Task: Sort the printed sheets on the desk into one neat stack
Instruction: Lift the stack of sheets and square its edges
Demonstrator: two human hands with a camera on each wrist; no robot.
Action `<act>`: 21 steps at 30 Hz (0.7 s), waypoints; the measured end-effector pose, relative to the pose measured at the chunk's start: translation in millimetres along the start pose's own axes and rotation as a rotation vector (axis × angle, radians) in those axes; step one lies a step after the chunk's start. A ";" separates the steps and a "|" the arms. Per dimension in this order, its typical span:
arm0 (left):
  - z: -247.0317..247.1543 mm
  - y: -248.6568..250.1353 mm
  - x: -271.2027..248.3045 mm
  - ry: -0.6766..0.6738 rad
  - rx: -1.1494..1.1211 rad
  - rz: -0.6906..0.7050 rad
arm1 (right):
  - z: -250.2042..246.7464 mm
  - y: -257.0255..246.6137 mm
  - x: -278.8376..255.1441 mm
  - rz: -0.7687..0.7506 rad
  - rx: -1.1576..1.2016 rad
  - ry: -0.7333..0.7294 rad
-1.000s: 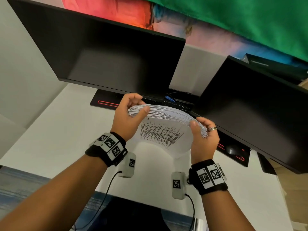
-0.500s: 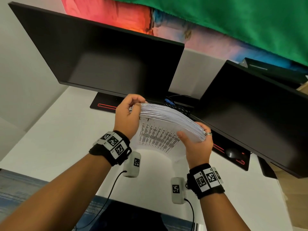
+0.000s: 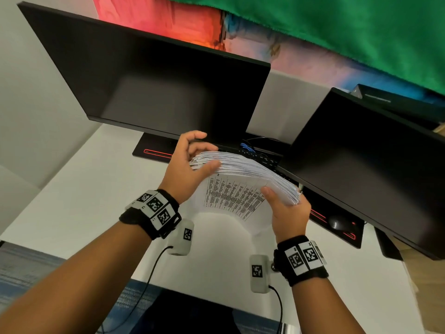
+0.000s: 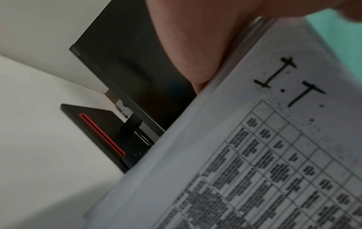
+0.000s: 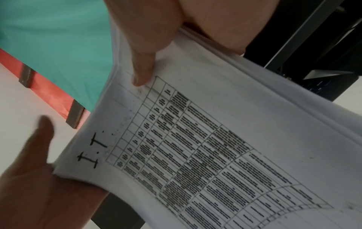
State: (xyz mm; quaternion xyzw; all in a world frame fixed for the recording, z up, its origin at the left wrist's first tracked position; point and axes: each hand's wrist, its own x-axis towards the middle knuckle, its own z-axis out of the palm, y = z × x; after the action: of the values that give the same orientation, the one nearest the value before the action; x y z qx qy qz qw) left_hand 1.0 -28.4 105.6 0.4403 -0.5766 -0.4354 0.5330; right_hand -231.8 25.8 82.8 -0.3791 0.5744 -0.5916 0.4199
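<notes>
Printed sheet stack (image 3: 243, 174) held above tabletop (image 3: 60, 201): right hand (image 3: 287, 213) grips right end; left hand (image 3: 186, 169), fingers relaxed, touches left edge.

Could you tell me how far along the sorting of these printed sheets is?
Done: the sheets are gathered into one bundle, held above the desk. In hand: the right hand grips one end, thumb on the printed table, while the left hand is against the other end with its fingers spread. Left: the top edges look fanned and uneven, so squaring the bundle and laying it down remain.
</notes>
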 end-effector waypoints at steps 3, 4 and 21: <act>-16.5 -10.8 -6.8 -0.186 0.046 -0.056 | -4.0 -0.8 2.4 0.013 0.003 -0.009; -19.6 -14.5 -9.0 -0.195 0.076 -0.078 | -4.3 -2.0 3.4 0.022 0.000 -0.003; 8.6 -18.7 -28.2 -0.035 -0.007 -0.079 | -7.1 -3.7 -11.8 -0.051 0.034 0.041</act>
State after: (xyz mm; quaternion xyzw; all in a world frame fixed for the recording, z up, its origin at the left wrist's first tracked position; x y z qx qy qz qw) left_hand -5.5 -5.1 80.5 0.4532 -0.5665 -0.4658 0.5067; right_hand -234.4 39.4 86.6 -0.3743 0.5629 -0.6194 0.3992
